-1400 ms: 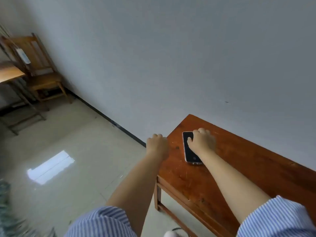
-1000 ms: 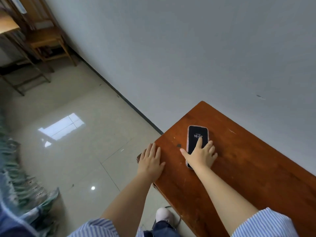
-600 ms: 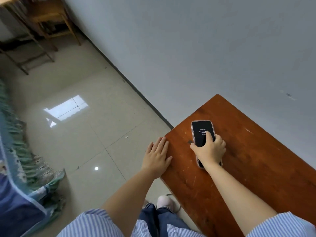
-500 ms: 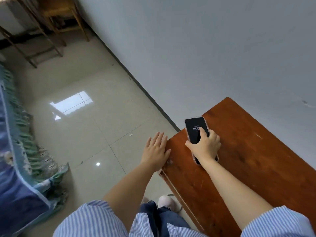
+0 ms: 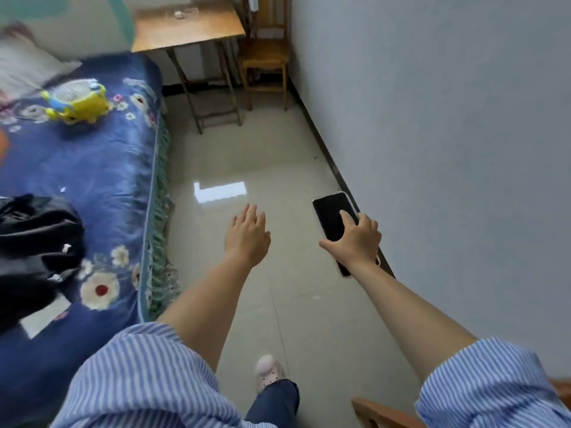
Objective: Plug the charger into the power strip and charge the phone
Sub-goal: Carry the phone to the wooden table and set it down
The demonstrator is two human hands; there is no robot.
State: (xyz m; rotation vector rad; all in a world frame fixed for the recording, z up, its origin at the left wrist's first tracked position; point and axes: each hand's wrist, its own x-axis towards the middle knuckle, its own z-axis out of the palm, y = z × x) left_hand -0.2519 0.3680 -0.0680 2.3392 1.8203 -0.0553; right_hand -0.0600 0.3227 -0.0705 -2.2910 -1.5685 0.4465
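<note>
My right hand [image 5: 355, 242] grips a black phone [image 5: 332, 219] with a dark screen and holds it out in the air above the floor, close to the grey wall. My left hand [image 5: 248, 234] is stretched forward with the fingers spread and holds nothing. No charger or power strip shows in the head view.
A bed with a blue flowered cover [image 5: 92, 186] runs along the left, with a black bag [image 5: 34, 242] and a yellow toy fan [image 5: 75, 98] on it. A wooden desk [image 5: 188, 24] and chair [image 5: 265, 60] stand at the far end. The brown table's corner [image 5: 380, 415] shows bottom right.
My right hand has lifted the phone off the brown table. I have turned away from the table toward the room. My left hand left the table's edge, and the phone's screen went dark.
</note>
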